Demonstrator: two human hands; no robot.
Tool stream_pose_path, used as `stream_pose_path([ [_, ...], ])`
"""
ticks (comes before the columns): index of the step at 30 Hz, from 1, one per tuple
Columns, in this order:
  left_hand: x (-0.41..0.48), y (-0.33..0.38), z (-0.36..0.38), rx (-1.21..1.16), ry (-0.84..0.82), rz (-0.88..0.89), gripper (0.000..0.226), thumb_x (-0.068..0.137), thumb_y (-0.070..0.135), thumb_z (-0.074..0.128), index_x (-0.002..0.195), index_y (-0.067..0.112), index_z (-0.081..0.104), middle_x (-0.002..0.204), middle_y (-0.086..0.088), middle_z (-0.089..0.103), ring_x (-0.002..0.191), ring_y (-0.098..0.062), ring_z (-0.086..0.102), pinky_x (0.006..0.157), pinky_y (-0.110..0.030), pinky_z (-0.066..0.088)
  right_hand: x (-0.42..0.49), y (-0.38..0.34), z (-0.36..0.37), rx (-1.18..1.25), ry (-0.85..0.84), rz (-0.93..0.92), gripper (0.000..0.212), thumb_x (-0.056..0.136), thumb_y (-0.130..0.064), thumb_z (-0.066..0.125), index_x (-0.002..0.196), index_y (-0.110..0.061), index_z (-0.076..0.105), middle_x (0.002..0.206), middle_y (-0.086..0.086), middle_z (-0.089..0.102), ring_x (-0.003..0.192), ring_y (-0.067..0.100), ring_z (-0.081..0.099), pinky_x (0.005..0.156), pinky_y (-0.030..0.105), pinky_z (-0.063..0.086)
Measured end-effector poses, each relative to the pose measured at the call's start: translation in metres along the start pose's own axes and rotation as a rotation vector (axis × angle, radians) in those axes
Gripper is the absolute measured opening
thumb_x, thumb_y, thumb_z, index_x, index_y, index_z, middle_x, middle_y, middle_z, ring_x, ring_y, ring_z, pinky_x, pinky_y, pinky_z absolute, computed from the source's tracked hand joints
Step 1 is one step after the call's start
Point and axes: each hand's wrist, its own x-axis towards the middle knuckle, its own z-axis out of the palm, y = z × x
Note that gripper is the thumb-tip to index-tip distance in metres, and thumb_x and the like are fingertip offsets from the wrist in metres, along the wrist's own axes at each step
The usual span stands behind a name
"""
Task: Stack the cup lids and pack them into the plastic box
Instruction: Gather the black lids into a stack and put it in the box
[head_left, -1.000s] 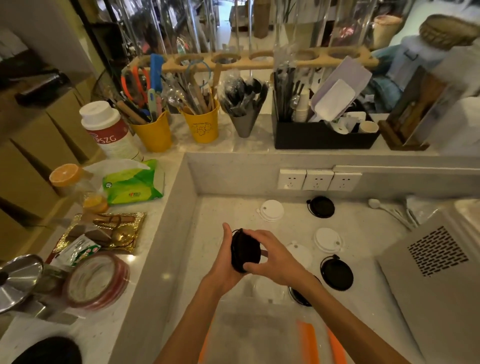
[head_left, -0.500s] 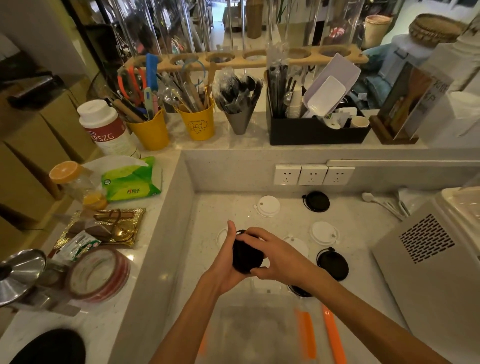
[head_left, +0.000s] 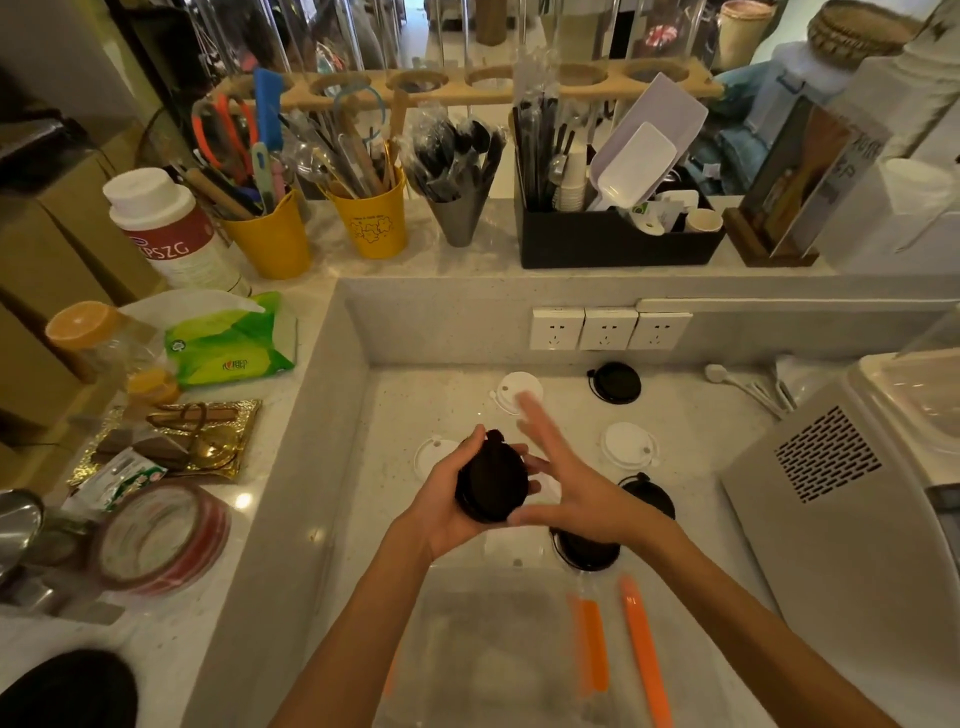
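My left hand (head_left: 447, 499) grips a stack of black cup lids (head_left: 491, 486) above the counter. Just to the right of the stack, my right hand (head_left: 566, 488) has its fingers spread and holds nothing. White lids lie on the counter at the back (head_left: 519, 391), at the left (head_left: 434, 453) and at the right (head_left: 626, 442). Black lids lie at the back right (head_left: 615, 382), beside my right wrist (head_left: 649, 496) and under my right forearm (head_left: 582, 553). The clear plastic box (head_left: 498, 644) with orange clasps sits at the near edge, below my arms.
A grey machine (head_left: 841, 499) fills the right side. The raised ledge on the left carries a tape roll (head_left: 161, 535), a green tissue pack (head_left: 228, 343) and a gold tray (head_left: 176, 441). Yellow utensil cups (head_left: 371, 218) and a black organiser (head_left: 618, 239) stand on the back shelf above wall sockets (head_left: 608, 327).
My right hand has let go of the black lid stack and opened its fingers, moving a little right. My left hand keeps the stack.
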Motion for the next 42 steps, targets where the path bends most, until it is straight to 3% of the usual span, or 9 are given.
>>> stream_pose_path([
  [2, 0.003, -0.003, 0.002, -0.053, 0.017, 0.013, 0.057, 0.087, 0.043, 0.071, 0.128, 0.005, 0.063, 0.121, -0.020, 0.066, 0.101, -0.033, 0.068, 0.083, -0.047, 0.054, -0.006, 0.012, -0.013, 0.081, 0.256, 0.122, 0.104, 0.080, -0.033, 0.080, 0.150, -0.052, 0.006, 0.157, -0.030, 0.005, 0.138, -0.006, 0.032, 0.099, 0.017, 0.048],
  [5, 0.004, -0.011, -0.003, -0.129, 0.051, 0.017, 0.048, 0.089, 0.037, 0.067, 0.124, 0.006, 0.061, 0.118, -0.020, 0.064, 0.101, -0.035, 0.063, 0.080, -0.046, 0.053, -0.018, 0.049, -0.029, -0.223, 0.481, 0.372, 0.060, 0.088, -0.026, 0.071, 0.141, -0.034, 0.042, 0.145, -0.004, 0.045, 0.117, 0.010, 0.054, 0.088, 0.022, 0.048],
  [9, 0.007, -0.023, -0.014, -0.145, 0.099, -0.020, 0.044, 0.090, 0.037, 0.066, 0.120, 0.006, 0.063, 0.117, -0.020, 0.064, 0.103, -0.036, 0.062, 0.082, -0.047, 0.053, -0.044, 0.110, -0.008, -0.474, 0.023, 0.757, 0.072, 0.087, -0.032, 0.071, 0.149, -0.023, 0.035, 0.151, 0.010, 0.038, 0.135, 0.029, 0.041, 0.108, 0.039, 0.039],
  [12, 0.009, -0.027, -0.021, -0.095, 0.139, -0.052, 0.043, 0.087, 0.039, 0.070, 0.116, 0.007, 0.069, 0.118, -0.020, 0.067, 0.103, -0.036, 0.064, 0.083, -0.048, 0.055, -0.059, 0.133, 0.024, -0.610, -0.112, 0.681, 0.081, 0.084, -0.036, 0.071, 0.151, -0.030, 0.026, 0.157, 0.006, 0.023, 0.143, 0.033, 0.024, 0.111, 0.042, 0.035],
  [17, 0.004, -0.030, -0.027, -0.108, 0.141, -0.041, 0.044, 0.088, 0.039, 0.071, 0.119, 0.007, 0.067, 0.119, -0.019, 0.065, 0.104, -0.036, 0.062, 0.083, -0.048, 0.054, -0.061, 0.142, 0.036, -0.727, -0.048, 0.651, 0.083, 0.084, -0.037, 0.071, 0.151, -0.040, 0.022, 0.154, 0.007, 0.026, 0.140, 0.035, 0.026, 0.106, 0.041, 0.041],
  [21, 0.005, -0.035, -0.027, -0.110, 0.149, 0.013, 0.045, 0.093, 0.042, 0.067, 0.123, 0.009, 0.063, 0.122, -0.018, 0.063, 0.105, -0.034, 0.061, 0.087, -0.053, 0.053, -0.063, 0.133, 0.023, -0.571, 0.076, 0.716, 0.085, 0.076, -0.050, 0.074, 0.146, -0.041, 0.028, 0.137, 0.009, 0.038, 0.126, 0.031, 0.035, 0.102, 0.041, 0.041],
  [25, 0.005, -0.032, -0.022, -0.049, 0.139, 0.077, 0.057, 0.092, 0.046, 0.063, 0.133, 0.006, 0.058, 0.134, -0.021, 0.061, 0.113, -0.035, 0.063, 0.099, -0.059, 0.051, -0.044, 0.084, 0.015, -0.137, 0.405, 0.635, 0.087, 0.062, -0.059, 0.082, 0.132, -0.035, 0.036, 0.134, 0.006, 0.040, 0.118, 0.027, 0.051, 0.098, 0.043, 0.052],
  [31, 0.008, -0.044, 0.000, 0.034, 0.053, 0.123, 0.069, 0.087, 0.070, 0.051, 0.133, 0.019, 0.063, 0.135, -0.016, 0.064, 0.127, -0.032, 0.061, 0.104, -0.049, 0.051, -0.020, 0.016, 0.040, -0.052, 0.365, 0.478, 0.078, 0.054, -0.075, 0.075, 0.114, -0.047, 0.033, 0.118, -0.006, 0.041, 0.103, 0.012, 0.057, 0.073, 0.020, 0.058],
  [42, 0.001, -0.054, 0.014, 0.027, 0.152, 0.218, 0.082, 0.075, 0.081, 0.052, 0.132, 0.024, 0.064, 0.131, -0.011, 0.068, 0.125, -0.027, 0.062, 0.096, -0.041, 0.055, -0.011, -0.005, 0.053, 0.077, 0.381, 0.488, 0.076, 0.057, -0.073, 0.074, 0.113, -0.038, 0.037, 0.119, -0.002, 0.048, 0.101, 0.016, 0.062, 0.074, 0.026, 0.061],
])
